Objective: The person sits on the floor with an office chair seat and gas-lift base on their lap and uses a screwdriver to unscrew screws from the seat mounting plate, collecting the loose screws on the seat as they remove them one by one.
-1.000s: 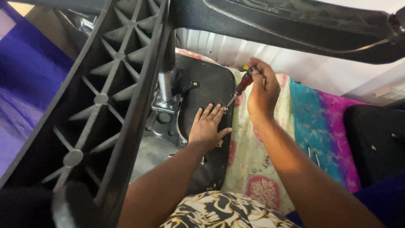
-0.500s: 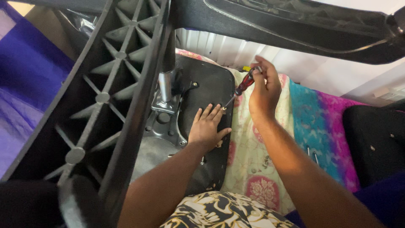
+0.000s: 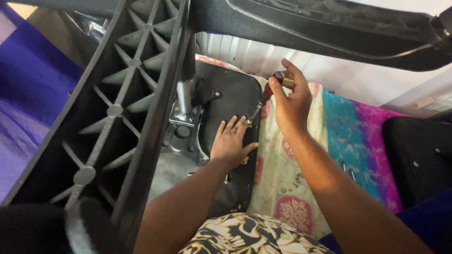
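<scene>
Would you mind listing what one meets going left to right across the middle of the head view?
Purple cloth → ribbed black chair base leg → metal seat mechanism → left hand → right hand holding screwdriver → colourful bedsheet → black cushion.

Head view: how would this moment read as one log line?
left hand: flat on black seat underside | right hand: gripping screwdriver, tip at seat edge | floral cloth beneath

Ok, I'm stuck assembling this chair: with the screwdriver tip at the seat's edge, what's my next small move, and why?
Probably keep the left hand pressing flat on the black seat underside and turn the screwdriver held in the right hand: its tip already sits at the seat's edge just beyond the left fingertips.
</scene>
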